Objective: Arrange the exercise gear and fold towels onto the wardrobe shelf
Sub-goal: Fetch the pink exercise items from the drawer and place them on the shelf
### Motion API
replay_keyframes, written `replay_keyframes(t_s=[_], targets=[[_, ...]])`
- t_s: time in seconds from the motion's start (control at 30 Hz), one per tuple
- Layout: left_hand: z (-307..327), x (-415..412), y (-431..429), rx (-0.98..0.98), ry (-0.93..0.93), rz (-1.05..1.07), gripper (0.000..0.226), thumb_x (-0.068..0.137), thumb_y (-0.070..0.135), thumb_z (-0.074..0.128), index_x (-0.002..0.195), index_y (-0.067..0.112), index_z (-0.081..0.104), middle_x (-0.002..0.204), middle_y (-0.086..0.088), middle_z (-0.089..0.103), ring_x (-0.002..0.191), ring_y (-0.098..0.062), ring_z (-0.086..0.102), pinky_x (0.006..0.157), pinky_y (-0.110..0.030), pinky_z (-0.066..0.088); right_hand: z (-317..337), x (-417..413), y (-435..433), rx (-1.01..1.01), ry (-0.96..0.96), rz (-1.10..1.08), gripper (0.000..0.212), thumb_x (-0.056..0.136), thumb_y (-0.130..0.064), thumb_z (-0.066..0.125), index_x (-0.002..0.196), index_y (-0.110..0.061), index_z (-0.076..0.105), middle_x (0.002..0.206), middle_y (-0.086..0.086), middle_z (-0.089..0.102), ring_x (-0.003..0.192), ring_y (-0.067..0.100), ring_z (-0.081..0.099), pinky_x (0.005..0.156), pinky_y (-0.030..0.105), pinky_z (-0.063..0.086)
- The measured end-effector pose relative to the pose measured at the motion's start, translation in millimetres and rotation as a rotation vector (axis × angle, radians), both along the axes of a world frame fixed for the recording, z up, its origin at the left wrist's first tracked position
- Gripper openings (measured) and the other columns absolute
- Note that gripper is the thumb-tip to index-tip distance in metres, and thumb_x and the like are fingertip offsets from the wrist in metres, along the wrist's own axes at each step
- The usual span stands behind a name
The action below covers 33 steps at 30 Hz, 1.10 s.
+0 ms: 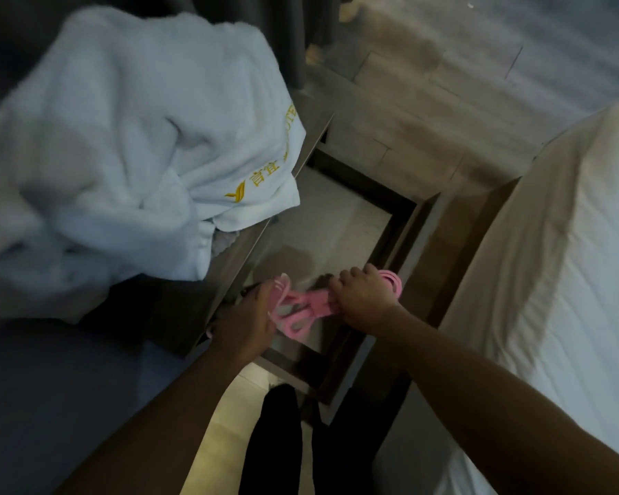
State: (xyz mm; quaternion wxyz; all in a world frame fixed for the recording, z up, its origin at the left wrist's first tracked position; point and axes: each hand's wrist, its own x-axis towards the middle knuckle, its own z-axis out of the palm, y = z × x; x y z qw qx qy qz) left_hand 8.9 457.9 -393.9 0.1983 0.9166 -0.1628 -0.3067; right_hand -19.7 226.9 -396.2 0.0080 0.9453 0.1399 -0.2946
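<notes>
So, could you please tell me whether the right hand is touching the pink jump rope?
Touching. The head view shows the right hand curled round the pink jump rope, loops emerging beyond its knuckles.

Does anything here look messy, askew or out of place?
Yes. The towel lies crumpled in an unfolded heap, and its logo corner hangs over the ledge. The pink rope is a loose bundle of loops, gripped between the left hand and the right hand.
</notes>
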Motion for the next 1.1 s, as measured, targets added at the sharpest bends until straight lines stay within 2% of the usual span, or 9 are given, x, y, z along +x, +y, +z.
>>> replay_keyframes(t_s=[0.1,0.2,0.37,0.53,0.63,0.73,0.87,0.97,1.1], targets=[[40.4,-5.6,-7.8,-0.094,-0.094,-0.041,0.066,0.083,0.003,0.062,0.145,0.013,0.042,0.116,-0.014,0.063,0.094,-0.028,0.066,0.081,-0.034,0.054,39.2,-24.6,-21.8,0.027,0.012,-0.2,0.044,0.089,-0.039,0.059,0.125,-0.018,0.045,0.117,0.008,0.059,0.105,0.028,0.059,0.091,0.044,0.044],[76.2,-9.1,-28.6,-0.198,-0.108,0.018,0.069,0.08,0.006,0.066,0.143,0.02,0.043,0.128,-0.002,0.058,0.105,-0.018,0.06,0.085,-0.023,0.046,64.4,-63.4,-37.9,0.121,0.029,-0.423,0.04,0.088,-0.044,0.059,0.118,-0.022,0.046,0.11,0.004,0.061,0.095,0.024,0.061,0.086,0.039,0.049],[111.2,-11.9,-69.9,-0.227,-0.151,0.034,0.073,0.077,0.015,0.068,0.143,0.026,0.037,0.132,-0.002,0.057,0.111,-0.024,0.061,0.085,-0.042,0.055,74.8,-118.4,-47.0,0.21,-0.054,-0.771,0.045,0.085,-0.047,0.058,0.123,-0.025,0.044,0.108,0.001,0.06,0.089,0.022,0.062,0.076,0.034,0.048],[119.7,-4.2,-91.8,-0.211,-0.186,0.238,0.082,0.079,0.007,0.07,0.142,0.038,0.027,0.131,-0.005,0.056,0.098,-0.017,0.062,0.066,-0.02,0.049,65.1,-146.4,-49.0,0.251,-0.078,-0.938,0.04,0.085,-0.043,0.061,0.116,-0.024,0.044,0.103,-0.001,0.058,0.087,0.019,0.061,0.073,0.033,0.048],[118.8,-4.7,-89.5,-0.148,-0.238,0.249,0.076,0.081,0.01,0.068,0.144,0.028,0.03,0.131,-0.01,0.055,0.105,-0.028,0.062,0.076,-0.038,0.055,60.7,-154.4,-52.4,0.303,-0.042,-1.198,0.033,0.086,-0.035,0.061,0.109,-0.019,0.045,0.104,0.005,0.06,0.087,0.028,0.063,0.073,0.044,0.054],[118.5,-12.3,-85.7,-0.101,-0.268,0.225,0.074,0.08,0.01,0.068,0.143,0.024,0.033,0.129,-0.01,0.057,0.105,-0.031,0.061,0.08,-0.045,0.055,60.4,-154.9,-55.4,0.484,0.016,-1.529,0.031,0.091,-0.032,0.058,0.112,-0.015,0.042,0.108,0.012,0.061,0.089,0.033,0.063,0.079,0.052,0.054],[114.2,-28.5,-82.5,-0.153,-0.265,0.131,0.073,0.08,0.009,0.071,0.145,0.019,0.038,0.129,-0.008,0.057,0.109,-0.025,0.06,0.086,-0.036,0.052,56.2,-132.2,-59.1,0.877,0.169,-1.91,0.044,0.099,-0.033,0.049,0.134,-0.008,0.036,0.117,0.02,0.058,0.096,0.033,0.06,0.087,0.05,0.053],[107.9,-41.8,-78.2,-0.147,-0.283,0.058,0.071,0.079,0.005,0.072,0.143,0.013,0.042,0.126,-0.01,0.058,0.107,-0.023,0.06,0.086,-0.033,0.053,53.3,-110.4,-58.3,1.19,0.367,-2.117,0.046,0.103,-0.036,0.039,0.144,-0.014,0.034,0.102,0.014,0.057,0.077,0.022,0.057,0.062,0.032,0.052],[105.2,-44.6,-69.1,-0.051,-0.155,0.154,0.072,0.082,0.008,0.068,0.145,0.02,0.035,0.132,-0.006,0.053,0.114,-0.023,0.056,0.091,-0.038,0.052,45.3,-97.7,-46.6,1.241,0.578,-2.114,0.053,0.1,-0.052,0.039,0.14,-0.016,0.043,0.08,0.007,0.055,0.057,0.015,0.049,0.047,0.027,0.044]])
